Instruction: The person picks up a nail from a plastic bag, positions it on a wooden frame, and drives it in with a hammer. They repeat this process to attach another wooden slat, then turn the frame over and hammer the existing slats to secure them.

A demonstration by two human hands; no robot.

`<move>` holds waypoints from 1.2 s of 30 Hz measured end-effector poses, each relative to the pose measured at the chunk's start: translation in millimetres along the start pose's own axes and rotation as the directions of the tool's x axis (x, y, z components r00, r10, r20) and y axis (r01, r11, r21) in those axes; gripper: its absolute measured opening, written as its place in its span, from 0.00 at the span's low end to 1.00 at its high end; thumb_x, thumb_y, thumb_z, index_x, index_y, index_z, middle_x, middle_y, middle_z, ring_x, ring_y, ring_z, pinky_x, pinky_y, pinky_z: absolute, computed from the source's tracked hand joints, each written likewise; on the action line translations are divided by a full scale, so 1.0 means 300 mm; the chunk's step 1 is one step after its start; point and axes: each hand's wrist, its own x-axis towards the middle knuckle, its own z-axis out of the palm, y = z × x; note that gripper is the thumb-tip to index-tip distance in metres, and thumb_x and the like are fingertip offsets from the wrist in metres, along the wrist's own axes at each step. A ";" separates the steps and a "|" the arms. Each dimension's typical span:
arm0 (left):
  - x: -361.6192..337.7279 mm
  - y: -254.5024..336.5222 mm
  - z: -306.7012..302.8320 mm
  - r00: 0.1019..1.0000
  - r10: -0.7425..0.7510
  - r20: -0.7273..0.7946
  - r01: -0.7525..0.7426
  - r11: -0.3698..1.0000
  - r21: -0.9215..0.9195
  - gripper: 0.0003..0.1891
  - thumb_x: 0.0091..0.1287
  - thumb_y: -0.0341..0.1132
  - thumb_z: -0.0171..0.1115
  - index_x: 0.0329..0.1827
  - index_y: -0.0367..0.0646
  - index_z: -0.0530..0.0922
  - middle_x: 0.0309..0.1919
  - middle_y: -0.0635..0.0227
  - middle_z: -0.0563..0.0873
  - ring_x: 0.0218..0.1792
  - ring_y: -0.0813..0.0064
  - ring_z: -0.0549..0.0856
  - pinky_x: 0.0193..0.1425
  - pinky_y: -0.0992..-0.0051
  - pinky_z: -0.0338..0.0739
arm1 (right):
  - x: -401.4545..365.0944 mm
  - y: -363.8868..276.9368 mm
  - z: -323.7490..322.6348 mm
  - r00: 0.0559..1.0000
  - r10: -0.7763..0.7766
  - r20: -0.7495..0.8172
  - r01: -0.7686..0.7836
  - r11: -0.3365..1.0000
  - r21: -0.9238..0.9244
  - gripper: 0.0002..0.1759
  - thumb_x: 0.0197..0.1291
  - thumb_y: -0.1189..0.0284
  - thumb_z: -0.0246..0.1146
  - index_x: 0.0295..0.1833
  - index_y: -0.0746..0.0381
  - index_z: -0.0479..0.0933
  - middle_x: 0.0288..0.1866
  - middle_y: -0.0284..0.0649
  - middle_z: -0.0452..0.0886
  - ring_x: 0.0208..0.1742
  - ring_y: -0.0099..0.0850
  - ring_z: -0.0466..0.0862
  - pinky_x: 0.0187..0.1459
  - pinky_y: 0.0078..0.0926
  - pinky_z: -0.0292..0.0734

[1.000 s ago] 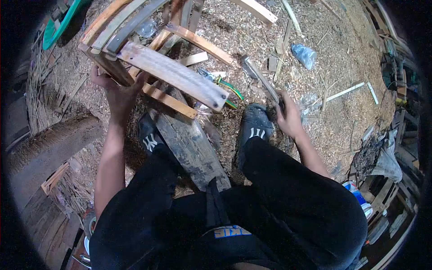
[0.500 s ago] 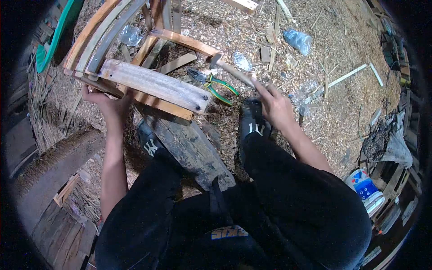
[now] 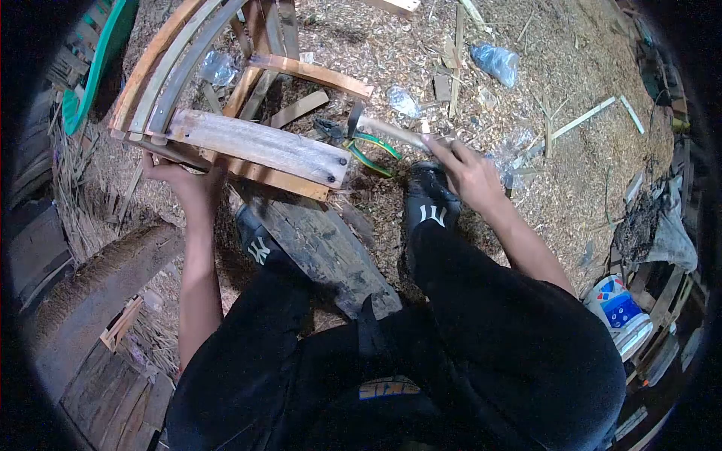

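Note:
My right hand [image 3: 474, 179] is wrapped round the handle of a hammer [image 3: 391, 131]. The hammer's dark head points left, above the pliers and a short way from the end of a slatted wooden frame [image 3: 259, 144]. That frame has curved slats at the upper left and a pale board with two dark spots at its right end. My left hand [image 3: 188, 180] grips the frame's lower left part from beneath, its fingers partly hidden. Green-handled pliers [image 3: 370, 154] lie on the ground beside the frame. Under the frame a worn plank [image 3: 323, 244] slopes down between my legs.
Wood shavings and scrap sticks cover the ground. Crumpled plastic bags [image 3: 494, 64] lie ahead. A green curved plastic edge [image 3: 100, 64] stands at the upper left. A white and blue bucket [image 3: 620, 312] is on the right, and a thick timber [image 3: 105, 289] on the left.
The hammer head has dropped slightly and shifted a little left. My left hand still holds the frame, which stays in nearly the same place; the whole view has shifted slightly.

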 end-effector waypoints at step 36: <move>-0.010 0.041 -0.012 0.999 -0.043 0.028 0.043 0.999 -0.015 0.65 0.46 0.26 0.84 0.75 0.35 0.36 0.68 0.44 0.59 0.69 0.57 0.68 0.79 0.63 0.61 | 0.022 0.041 -0.023 0.997 0.082 -0.009 -0.082 0.997 0.004 0.41 0.62 0.74 0.66 0.79 0.36 0.65 0.47 0.43 0.80 0.29 0.45 0.85 0.30 0.45 0.86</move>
